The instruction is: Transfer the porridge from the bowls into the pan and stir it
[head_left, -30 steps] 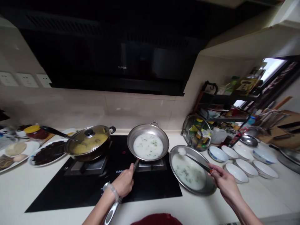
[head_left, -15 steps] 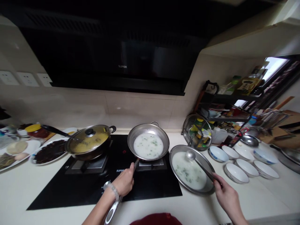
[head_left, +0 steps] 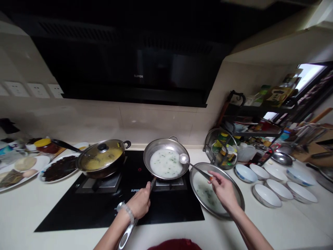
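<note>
My left hand (head_left: pixel 140 202) is wrapped round the long handle of a steel wok (head_left: pixel 147 152) on the right burner. White soup with green bits (head_left: pixel 166 163) fills the wok's bottom. My right hand (head_left: pixel 223 187) grips a metal ladle (head_left: pixel 184 159), whose bowl is over the wok's right rim. Beneath my right hand, a wide steel basin (head_left: pixel 238 198) holds similar white soup with greens and stands on the counter right of the hob. Part of the basin is hidden by my right hand.
A lidded pan (head_left: pixel 101 158) of yellow food sits on the left burner, beside plates of dark food (head_left: pixel 61 168) and eggs (head_left: pixel 30 173). Several bowls (head_left: pixel 267 195) stand at the right, near a glass lid (head_left: pixel 221 149) and a spice rack (head_left: pixel 257 109). A black range hood (head_left: pixel 125 69) hangs above.
My right hand has moved left and up with the ladle, from the basin to the wok's right rim. My left hand keeps its hold on the wok handle. The view has shifted slightly.
</note>
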A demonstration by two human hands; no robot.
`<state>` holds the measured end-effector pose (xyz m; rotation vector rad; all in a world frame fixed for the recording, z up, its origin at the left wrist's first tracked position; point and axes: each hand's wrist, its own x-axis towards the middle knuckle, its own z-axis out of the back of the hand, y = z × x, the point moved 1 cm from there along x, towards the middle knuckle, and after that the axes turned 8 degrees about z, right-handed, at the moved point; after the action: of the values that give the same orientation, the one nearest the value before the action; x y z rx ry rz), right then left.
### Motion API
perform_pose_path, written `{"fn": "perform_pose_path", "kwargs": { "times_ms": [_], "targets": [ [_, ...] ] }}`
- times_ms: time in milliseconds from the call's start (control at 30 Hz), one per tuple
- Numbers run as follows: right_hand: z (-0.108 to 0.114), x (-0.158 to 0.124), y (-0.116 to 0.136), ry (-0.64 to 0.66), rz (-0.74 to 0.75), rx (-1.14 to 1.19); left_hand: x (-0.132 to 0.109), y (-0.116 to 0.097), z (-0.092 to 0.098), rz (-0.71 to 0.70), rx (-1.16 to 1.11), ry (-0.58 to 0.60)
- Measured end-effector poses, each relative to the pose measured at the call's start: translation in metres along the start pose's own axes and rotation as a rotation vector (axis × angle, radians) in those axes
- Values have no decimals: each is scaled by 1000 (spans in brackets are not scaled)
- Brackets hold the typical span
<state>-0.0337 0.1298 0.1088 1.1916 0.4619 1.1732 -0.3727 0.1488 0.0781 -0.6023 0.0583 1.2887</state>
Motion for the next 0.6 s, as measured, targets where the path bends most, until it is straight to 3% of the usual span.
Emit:
{"fn": "perform_pose_path", "kwargs": {
  "times_ms": [200,367,467,600],
  "targets": [
    [-47,24,-2,196,233,-308,3,3,-4,-26,-1,-11],
    [-75,39,-4,239,298,-409,4,4,-5,-23,-23,-19],
    [-87,44,-8,224,256,-310,3,3,-3,-19,-26,-17],
    [-93,47,-18,163,59,-46,2,2,-3,-14,-26,-17]
  ]
}}
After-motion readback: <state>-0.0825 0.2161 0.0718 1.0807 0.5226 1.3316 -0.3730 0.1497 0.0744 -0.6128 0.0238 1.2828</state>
